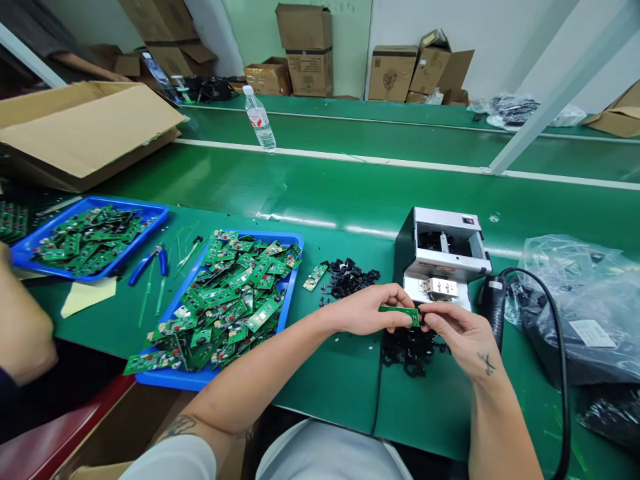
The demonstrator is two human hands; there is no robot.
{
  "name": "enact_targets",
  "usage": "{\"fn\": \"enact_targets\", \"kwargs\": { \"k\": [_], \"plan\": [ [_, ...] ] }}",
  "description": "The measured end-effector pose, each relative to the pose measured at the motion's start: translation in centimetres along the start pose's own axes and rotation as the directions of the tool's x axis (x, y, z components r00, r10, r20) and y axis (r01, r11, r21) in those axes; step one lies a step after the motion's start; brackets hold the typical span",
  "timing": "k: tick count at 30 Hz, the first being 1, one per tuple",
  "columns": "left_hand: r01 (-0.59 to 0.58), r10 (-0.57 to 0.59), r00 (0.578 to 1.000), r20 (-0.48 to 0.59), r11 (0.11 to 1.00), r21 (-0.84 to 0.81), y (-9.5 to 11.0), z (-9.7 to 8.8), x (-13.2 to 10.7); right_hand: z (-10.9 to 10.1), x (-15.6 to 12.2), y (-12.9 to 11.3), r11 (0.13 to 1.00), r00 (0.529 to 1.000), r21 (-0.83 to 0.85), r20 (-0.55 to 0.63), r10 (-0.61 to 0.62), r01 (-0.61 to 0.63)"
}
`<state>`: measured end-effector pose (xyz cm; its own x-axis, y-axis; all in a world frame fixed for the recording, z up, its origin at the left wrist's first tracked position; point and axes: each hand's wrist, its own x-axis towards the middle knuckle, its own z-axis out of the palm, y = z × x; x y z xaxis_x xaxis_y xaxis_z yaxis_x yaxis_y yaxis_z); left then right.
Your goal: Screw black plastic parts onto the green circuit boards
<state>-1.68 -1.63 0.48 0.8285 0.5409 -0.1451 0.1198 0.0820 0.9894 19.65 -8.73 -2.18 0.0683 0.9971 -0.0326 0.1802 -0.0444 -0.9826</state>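
My left hand (367,310) pinches a small green circuit board (400,313) and holds it level above the green table. My right hand (457,330) is closed at the board's right end, fingertips pressed on something small and dark I cannot make out. Beneath both hands lies a heap of small black plastic parts (407,350). Just behind the hands stands a small grey and white machine (443,257).
A blue tray (293,243) heaped with green boards sits at my left, another blue tray (30,243) further left. Blue pliers (147,261), one loose board (315,277) and more black parts (350,277) lie between. A plastic bag (585,307), a black cable (557,347), a water bottle (260,120), cardboard boxes and another person's arm (23,327) surround the area.
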Motion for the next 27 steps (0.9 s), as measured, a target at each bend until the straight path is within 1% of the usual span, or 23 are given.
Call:
{"fn": "enact_targets", "kwargs": {
  "k": [5, 8, 14, 18, 23, 27],
  "plan": [
    [0.017, -0.018, 0.999, 0.039, 0.999, 0.038, 0.28, 0.18, -0.17, 0.06, 0.15, -0.39, 1.0, 0.998, 0.007, 0.059, 0.024, -0.024],
    [0.015, -0.017, 0.999, 0.042, 0.998, 0.057, 0.47, 0.2, -0.27, 0.05, 0.18, -0.25, 0.999, 0.996, 0.012, 0.079, 0.032, -0.033],
    [0.008, -0.011, 1.0, 0.023, 0.992, 0.124, 0.87, 0.04, -0.48, 0.19, -0.01, 0.11, 0.999, 0.999, 0.004, 0.02, 0.035, -0.035],
    [-0.005, 0.003, 1.0, 0.016, 0.988, 0.151, 0.67, 0.03, -0.39, 0.46, -0.14, 0.13, 0.999, 0.999, -0.001, -0.006, 0.032, -0.032],
    [-0.013, 0.014, 1.0, -0.005, 0.99, 0.139, 0.34, 0.1, -0.24, 0.59, -0.08, 0.09, 0.999, 0.999, 0.002, -0.004, 0.049, -0.049],
    [-0.019, 0.023, 1.0, -0.022, 0.987, 0.16, 0.46, 0.12, -0.25, 0.54, 0.09, 0.08, 0.998, 0.998, -0.007, 0.008, 0.062, -0.062]
  ]
}}
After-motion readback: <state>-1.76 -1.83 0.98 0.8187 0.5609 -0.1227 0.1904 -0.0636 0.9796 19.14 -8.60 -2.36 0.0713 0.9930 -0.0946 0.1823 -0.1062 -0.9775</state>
